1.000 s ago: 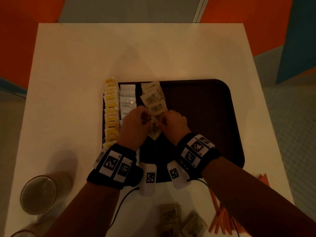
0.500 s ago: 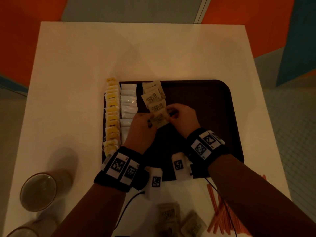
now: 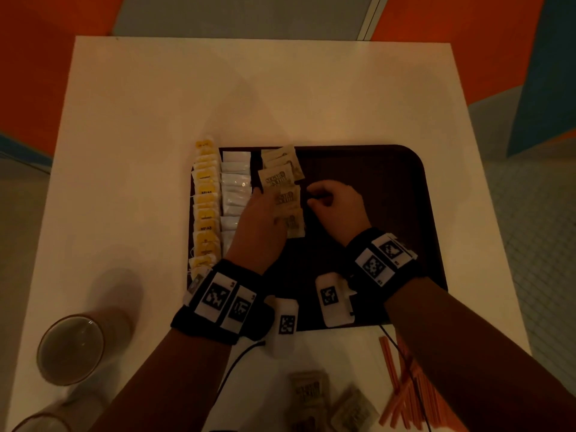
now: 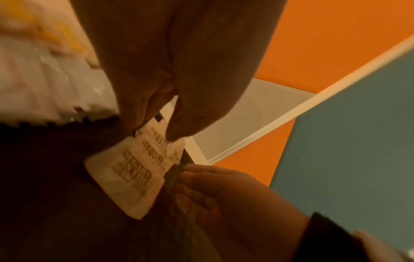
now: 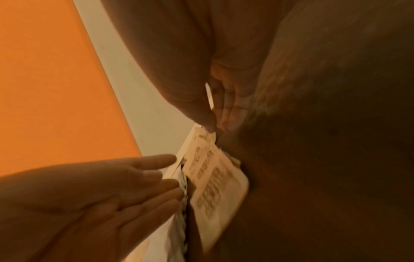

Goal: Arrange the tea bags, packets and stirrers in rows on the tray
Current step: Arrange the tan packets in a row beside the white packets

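The dark brown tray (image 3: 374,188) holds three rows at its left end: yellow tea bags (image 3: 205,207), white packets (image 3: 235,182) and brown sugar packets (image 3: 277,179). The nearest brown packet (image 3: 294,226) lies flat at the near end of its row. My left hand (image 3: 258,219) rests with straight fingers along the left side of the brown row. The right wrist view shows that left hand (image 5: 112,186) holding nothing. My right hand (image 3: 333,204) sits just right of the row, fingers curled, with its fingertips at the packets' edge (image 4: 132,177) and nothing gripped.
On the white table near me lie loose brown packets (image 3: 311,391) and a heap of orange stirrers (image 3: 405,391). Two glass cups (image 3: 70,350) stand at the near left corner. The right half of the tray is bare.
Both hands carried a brown packet forward and laid it at the near end of the brown row. They have let go of it, and the left fingers have straightened.
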### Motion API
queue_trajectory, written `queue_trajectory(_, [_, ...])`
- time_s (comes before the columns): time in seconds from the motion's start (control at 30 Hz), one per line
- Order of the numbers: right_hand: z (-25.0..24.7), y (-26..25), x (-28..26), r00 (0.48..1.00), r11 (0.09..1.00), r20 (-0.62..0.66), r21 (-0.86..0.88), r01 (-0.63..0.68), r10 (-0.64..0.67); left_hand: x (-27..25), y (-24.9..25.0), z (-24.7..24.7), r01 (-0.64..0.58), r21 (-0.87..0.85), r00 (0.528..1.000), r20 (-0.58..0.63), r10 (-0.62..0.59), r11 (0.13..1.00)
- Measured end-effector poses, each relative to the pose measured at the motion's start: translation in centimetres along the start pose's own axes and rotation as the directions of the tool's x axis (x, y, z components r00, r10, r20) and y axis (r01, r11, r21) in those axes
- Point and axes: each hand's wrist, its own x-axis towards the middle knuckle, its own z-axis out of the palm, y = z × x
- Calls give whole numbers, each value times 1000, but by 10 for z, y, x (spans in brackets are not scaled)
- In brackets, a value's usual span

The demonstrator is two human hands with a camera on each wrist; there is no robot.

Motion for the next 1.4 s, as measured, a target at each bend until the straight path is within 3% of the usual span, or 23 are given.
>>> queue_trajectory(0.1, [-3, -4, 9, 998, 998, 42, 22, -55, 54, 17, 6, 0, 42, -87, 999, 19, -41, 995])
queue_trajectory(0.23, [7, -4, 12, 997, 995, 21, 62, -73, 72, 31, 8, 7, 86, -70, 996, 27, -85, 994])
queue_trajectory(0.37, [17, -2, 12, 998, 985, -6, 158, -67, 68, 34, 11, 14, 184, 24, 982, 28, -185, 983])
queue_trajectory(0.53, [18, -1, 14, 999, 995, 15, 86, -47, 46, 31, 14, 13, 223, 124, 972, 44, -229, 967])
queue_trajectory(0.63, [15, -2, 18, 999, 997, -15, 70, -46, 47, 29, 14, 10, 191, 64, 980, 43, -193, 980])
queue_trajectory(0.77, [12, -6, 24, 999, 1000, 54, 15, -2, 1, 18, 17, 0, 84, -116, 996, -21, -87, 990])
queue_trajectory(0.9, [11, -10, 24, 996, 1000, 92, 1, -13, 13, 7, 4, -4, 99, -350, 994, -17, -112, 931])
queue_trajectory(1.03, [9, -7, 16, 995, 999, 94, -4, -43, 44, -3, -5, 4, 120, -327, 993, 34, -115, 937])
queue_trajectory(1.17, [10, -3, 12, 995, 997, 64, 5, -73, 72, -7, -7, 13, 111, -92, 994, 23, -109, 990])
queue_trajectory(1.33, [6, -5, 17, 985, 996, 151, -41, -82, 88, -1, -8, 12, 69, -186, 997, 40, -62, 980])
queue_trajectory(1.4, [4, -7, 20, 991, 996, 108, -52, -70, 75, 4, 1, 6, 75, -277, 997, 46, -65, 958])
